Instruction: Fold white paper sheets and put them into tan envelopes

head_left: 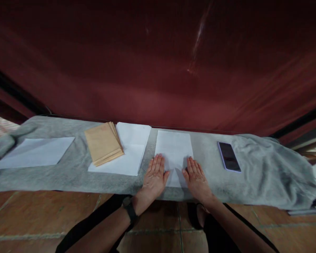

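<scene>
A white sheet of paper (173,144) lies flat on the grey cloth in front of me. My left hand (155,175) rests palm down over its left edge, fingers stretched out and pointing away from me. On the right edge lies my right hand (197,177), also flat with its fingers extended. Both thumbs point inward across the paper, and neither hand grips anything. Left of my left hand is a stack of white paper (133,158), with several brown envelopes (102,142) fanned on top of it.
The grey cloth (76,179) covers a long, narrow surface against a dark red wall (147,88). At the far left lies another white sheet (39,151). A phone in a lilac case (229,157) lies to the right, beside rumpled cloth. Brown floor tiles (42,218) show below.
</scene>
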`<act>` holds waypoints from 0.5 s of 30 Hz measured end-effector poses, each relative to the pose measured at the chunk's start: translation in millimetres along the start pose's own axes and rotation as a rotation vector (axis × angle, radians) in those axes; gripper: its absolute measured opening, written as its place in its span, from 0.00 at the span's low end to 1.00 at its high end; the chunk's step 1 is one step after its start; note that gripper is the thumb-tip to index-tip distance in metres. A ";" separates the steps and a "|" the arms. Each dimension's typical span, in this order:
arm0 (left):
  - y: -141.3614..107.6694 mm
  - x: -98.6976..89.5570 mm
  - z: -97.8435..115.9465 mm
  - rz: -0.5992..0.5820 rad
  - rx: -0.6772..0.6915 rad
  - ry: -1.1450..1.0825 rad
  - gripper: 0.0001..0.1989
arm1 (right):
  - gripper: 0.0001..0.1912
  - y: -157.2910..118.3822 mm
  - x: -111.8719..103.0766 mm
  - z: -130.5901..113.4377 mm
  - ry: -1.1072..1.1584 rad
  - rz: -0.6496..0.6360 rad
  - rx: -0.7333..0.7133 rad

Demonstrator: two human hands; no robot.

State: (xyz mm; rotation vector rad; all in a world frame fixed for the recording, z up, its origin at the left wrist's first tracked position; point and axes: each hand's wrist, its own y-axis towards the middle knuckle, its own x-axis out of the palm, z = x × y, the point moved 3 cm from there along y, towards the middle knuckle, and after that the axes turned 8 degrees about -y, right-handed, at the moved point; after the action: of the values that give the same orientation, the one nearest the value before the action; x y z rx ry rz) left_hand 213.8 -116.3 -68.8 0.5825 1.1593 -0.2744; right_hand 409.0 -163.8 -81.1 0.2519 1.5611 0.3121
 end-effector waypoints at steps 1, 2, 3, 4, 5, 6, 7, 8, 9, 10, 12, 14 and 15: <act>-3.7 -0.4 6.8 -0.012 0.055 -0.030 0.31 | 0.33 -1.8 -2.2 -5.4 0.038 -0.018 -0.020; -7.8 -0.3 13.9 -0.032 0.106 -0.061 0.31 | 0.33 -4.0 -4.3 -12.2 0.082 -0.046 -0.051; -11.9 0.0 20.7 -0.058 0.149 -0.089 0.31 | 0.33 -6.7 -6.4 -19.5 0.125 -0.081 -0.091; -15.6 0.1 26.5 -0.085 0.176 -0.111 0.31 | 0.33 -9.8 -8.4 -26.6 0.163 -0.117 -0.134; -18.8 -0.2 31.1 -0.114 0.191 -0.125 0.31 | 0.33 -13.3 -10.3 -32.3 0.190 -0.143 -0.171; -21.2 -1.1 34.3 -0.140 0.204 -0.132 0.31 | 0.33 -16.9 -12.1 -35.9 0.205 -0.156 -0.200; -23.0 -3.0 36.0 -0.156 0.212 -0.133 0.31 | 0.34 -20.5 -13.7 -37.1 0.208 -0.153 -0.217; -24.3 -5.3 36.5 -0.172 0.223 -0.133 0.31 | 0.34 -23.7 -14.8 -35.8 0.202 -0.141 -0.225; -25.3 -8.4 35.7 -0.180 0.233 -0.133 0.31 | 0.34 -26.6 -15.3 -32.5 0.189 -0.123 -0.228; -26.1 -11.7 34.1 -0.183 0.245 -0.132 0.31 | 0.34 -29.0 -15.2 -27.6 0.173 -0.108 -0.226; -28.2 -18.0 30.5 -0.192 0.292 -0.133 0.31 | 0.34 -32.2 -13.6 -16.3 0.134 -0.092 -0.233; -30.6 -22.6 27.8 -0.206 0.352 -0.136 0.32 | 0.35 -33.8 -12.0 -5.7 0.094 -0.079 -0.235; -31.5 -24.2 26.8 -0.211 0.377 -0.135 0.33 | 0.35 -34.2 -11.4 -1.7 0.079 -0.077 -0.239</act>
State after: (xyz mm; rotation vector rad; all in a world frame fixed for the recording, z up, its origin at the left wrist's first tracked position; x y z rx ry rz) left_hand 209.8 -159.5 -48.3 0.7586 1.0440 -0.7139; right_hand 408.7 -199.9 -82.4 -0.0074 1.5904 0.4483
